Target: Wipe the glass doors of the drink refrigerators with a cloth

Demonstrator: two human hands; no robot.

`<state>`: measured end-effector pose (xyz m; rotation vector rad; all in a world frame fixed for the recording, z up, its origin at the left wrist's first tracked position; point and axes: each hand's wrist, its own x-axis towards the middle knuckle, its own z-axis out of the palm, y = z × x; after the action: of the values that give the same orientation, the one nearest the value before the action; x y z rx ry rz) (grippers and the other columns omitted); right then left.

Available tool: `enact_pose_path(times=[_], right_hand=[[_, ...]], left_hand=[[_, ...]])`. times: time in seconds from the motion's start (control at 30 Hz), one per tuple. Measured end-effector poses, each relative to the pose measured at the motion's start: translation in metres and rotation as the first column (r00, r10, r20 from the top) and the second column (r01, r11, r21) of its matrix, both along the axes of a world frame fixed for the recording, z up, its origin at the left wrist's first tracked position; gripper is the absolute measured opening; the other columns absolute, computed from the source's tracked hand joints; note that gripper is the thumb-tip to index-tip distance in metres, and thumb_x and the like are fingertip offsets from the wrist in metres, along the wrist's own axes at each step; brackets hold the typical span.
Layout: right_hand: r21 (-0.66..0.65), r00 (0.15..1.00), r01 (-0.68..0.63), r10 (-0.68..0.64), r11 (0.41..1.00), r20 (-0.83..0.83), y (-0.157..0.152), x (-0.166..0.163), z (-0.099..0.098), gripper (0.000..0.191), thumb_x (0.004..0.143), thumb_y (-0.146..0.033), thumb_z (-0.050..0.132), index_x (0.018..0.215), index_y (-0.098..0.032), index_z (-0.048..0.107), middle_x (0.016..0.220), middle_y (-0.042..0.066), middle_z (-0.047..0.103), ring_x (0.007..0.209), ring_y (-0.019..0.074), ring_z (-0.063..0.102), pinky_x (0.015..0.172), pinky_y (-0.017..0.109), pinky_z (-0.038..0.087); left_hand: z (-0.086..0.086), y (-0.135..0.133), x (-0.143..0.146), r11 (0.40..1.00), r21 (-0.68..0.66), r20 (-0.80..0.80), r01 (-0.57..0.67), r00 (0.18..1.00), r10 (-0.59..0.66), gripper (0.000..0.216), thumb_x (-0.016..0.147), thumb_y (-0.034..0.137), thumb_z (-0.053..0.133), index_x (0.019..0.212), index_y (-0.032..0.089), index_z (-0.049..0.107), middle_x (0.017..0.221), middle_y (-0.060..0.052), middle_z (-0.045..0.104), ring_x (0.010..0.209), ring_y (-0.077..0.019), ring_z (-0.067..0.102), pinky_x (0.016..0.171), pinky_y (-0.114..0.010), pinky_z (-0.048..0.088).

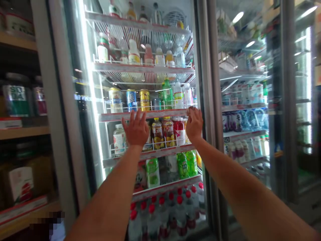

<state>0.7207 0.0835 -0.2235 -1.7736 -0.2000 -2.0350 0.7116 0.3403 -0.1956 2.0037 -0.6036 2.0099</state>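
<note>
My left hand (136, 130) is raised with its fingers spread, the tips over the red-and-white front strip of a drinks cooler shelf (165, 113). My right hand (194, 124) is at the right end of the same strip, its fingers bent together. Something small and brownish shows at its fingertips, too blurred to name. Above the strip stand a blue can (131, 99), a gold can (144, 99) and a green bottle (167, 94). Between my hands, on the shelf below, are dark tea bottles with yellow caps (157, 133) and a red bottle (179, 131).
Lower down are green bottles (182, 165), a green-and-white carton (152, 172) and several red-capped bottles (163, 214). A grey door frame (209, 100) divides this cooler from another glass-fronted one on the right. Wooden shelving (25, 132) with jars runs along the left.
</note>
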Motion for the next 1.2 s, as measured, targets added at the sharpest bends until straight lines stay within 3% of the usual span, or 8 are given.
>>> enact_pose_path(times=[0.23,0.37,0.47,0.63,0.77,0.83,1.03,1.2], right_hand=[[-0.711,0.988,-0.102,-0.014,0.696,-0.155,0.009,-0.015,-0.036,0.053,0.099,-0.013,0.044,0.148,-0.035,0.046,0.153,-0.005,0.047,0.149,0.019,0.031,0.124,0.048,0.026],[-0.166,0.99,0.003,-0.026,0.986,-0.139,-0.007,-0.015,-0.005,0.049,0.1,-0.015,0.04,0.146,-0.025,0.05,0.153,0.004,0.047,0.149,0.0279,0.031,0.119,0.058,0.032],[-0.166,0.992,-0.018,-0.003,0.986,-0.125,0.008,-0.018,-0.011,0.05,0.099,-0.016,0.042,0.148,-0.024,0.048,0.156,0.006,0.044,0.152,0.028,0.023,0.12,0.056,0.03],[-0.798,0.978,-0.177,0.009,0.577,-0.21,0.055,-0.021,-0.029,0.053,0.097,-0.017,0.051,0.148,-0.033,0.046,0.154,-0.003,0.046,0.151,0.018,0.027,0.125,0.046,0.023],[-0.307,0.989,-0.088,0.045,0.948,-0.143,0.067,-0.014,0.007,0.049,0.1,-0.014,0.041,0.146,-0.027,0.05,0.154,0.003,0.046,0.151,0.0252,0.026,0.121,0.056,0.027],[-0.156,0.992,-0.06,0.042,0.986,-0.118,0.075,-0.012,0.011,0.049,0.1,-0.016,0.039,0.148,-0.023,0.049,0.157,0.006,0.042,0.152,0.0286,0.023,0.121,0.057,0.028],[-0.838,0.985,-0.161,0.034,0.522,-0.168,0.095,-0.017,-0.023,0.05,0.1,-0.016,0.045,0.147,-0.031,0.048,0.155,-0.007,0.044,0.15,0.0182,0.029,0.125,0.043,0.024],[-0.344,0.995,-0.055,0.025,0.937,-0.092,0.08,-0.01,0.002,0.052,0.099,-0.012,0.043,0.147,-0.03,0.048,0.156,-0.001,0.044,0.152,0.0239,0.024,0.122,0.052,0.027]], left_hand=[[0.01,0.02,-0.005,0.996,0.069,-0.005,-0.05,0.999,0.05,0.045,0.101,0.03,0.042,0.145,0.033,0.049,0.155,-0.001,0.044,0.146,-0.0282,0.035,0.121,-0.058,0.007],[0.015,0.057,-0.011,0.989,0.128,-0.065,-0.078,0.994,0.087,0.048,0.101,0.035,0.042,0.149,0.028,0.045,0.155,-0.006,0.044,0.145,-0.0294,0.036,0.119,-0.053,0.019],[0.008,0.074,-0.012,0.991,-0.034,-0.008,-0.127,0.992,0.127,0.061,0.098,0.044,0.049,0.154,0.025,0.037,0.163,-0.011,0.027,0.152,-0.0356,0.019,0.12,-0.06,0.011],[-0.002,0.077,-0.007,0.992,-0.04,0.035,-0.121,0.992,0.122,0.061,0.098,0.042,0.049,0.156,0.029,0.032,0.165,-0.01,0.022,0.153,-0.0342,0.014,0.121,-0.061,0.005],[-0.002,0.078,-0.005,0.988,-0.036,0.062,-0.153,0.986,0.155,0.059,0.099,0.042,0.047,0.154,0.027,0.036,0.164,-0.01,0.025,0.153,-0.0338,0.017,0.122,-0.06,0.009],[-0.003,0.081,-0.004,0.986,-0.032,0.078,-0.162,0.983,0.164,0.057,0.099,0.041,0.047,0.153,0.025,0.039,0.163,-0.01,0.028,0.153,-0.0332,0.018,0.122,-0.058,0.012],[-0.008,0.085,0.001,0.992,-0.028,0.08,-0.12,0.989,0.122,0.055,0.097,0.034,0.046,0.151,0.022,0.043,0.159,-0.01,0.036,0.152,-0.0308,0.023,0.123,-0.054,0.018],[-0.007,0.085,0.001,0.995,-0.023,0.075,-0.093,0.993,0.094,0.054,0.097,0.032,0.048,0.149,0.02,0.045,0.159,-0.01,0.036,0.151,-0.0312,0.024,0.123,-0.053,0.019]])
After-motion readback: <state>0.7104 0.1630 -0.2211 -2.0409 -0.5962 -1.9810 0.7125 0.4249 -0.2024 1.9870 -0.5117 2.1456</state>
